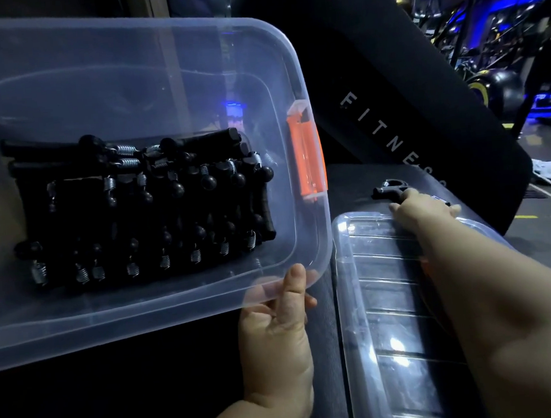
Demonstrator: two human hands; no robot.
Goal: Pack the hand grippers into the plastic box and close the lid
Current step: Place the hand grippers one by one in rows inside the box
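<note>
A clear plastic box (163,301) with an orange latch (306,156) fills the left side, tilted toward me. Inside lie several black hand grippers (143,205) with steel springs, packed in rows. My left hand (277,326) grips the box's near right rim, thumb over the edge. My right hand (421,210) reaches forward over the clear lid (392,315), which lies flat at the right. Its fingers rest on a loose black hand gripper (388,189) lying on the dark padded surface beyond the lid; whether they have closed round it is unclear.
A black padded bench back (402,125) printed "FITNESS" rises behind the lid. Gym machines and blue lights (501,46) stand at the far right. A person's shoe (545,170) shows on the floor at the right edge.
</note>
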